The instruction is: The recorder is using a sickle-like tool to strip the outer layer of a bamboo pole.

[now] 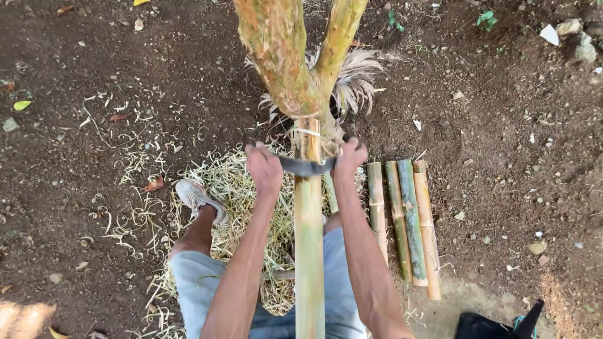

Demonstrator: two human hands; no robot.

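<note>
Bare brown soil point(94, 75) carried everything, scattered with pale curled shavings. A forked tree trunk point(286, 56) rose at the top centre of the ground, mottled green and orange, with dry frayed fibres around its base.

A long split bamboo pole point(309, 251) ran from the bottom edge straight up to the fork, its far end seemingly lashed there with a pale strip. It lay between the person's knees, over a heap of straw-like shavings point(232, 182). Grey shorts showed at the bottom edge; a worn shoe point(196, 196) rested left of the pole.

Just right of the pole, four shorter bamboo lengths point(405, 220) lay side by side, green to tan, touching one another.

A curved dark blade point(306, 166) sat crosswise on the pole's upper part, just below the lashing. The left hand point(264, 168) was clenched around one end of it, the right hand point(350, 157) clenched around the other; both arms were extended.

Judgement: this looked like a scraping stroke at its far reach. Doing it well would call for even pressure from both fists, blade kept square across the pole at a shallow angle, and a steady pull toward the body without digging in, knees kept wide of the blade's path.
</note>
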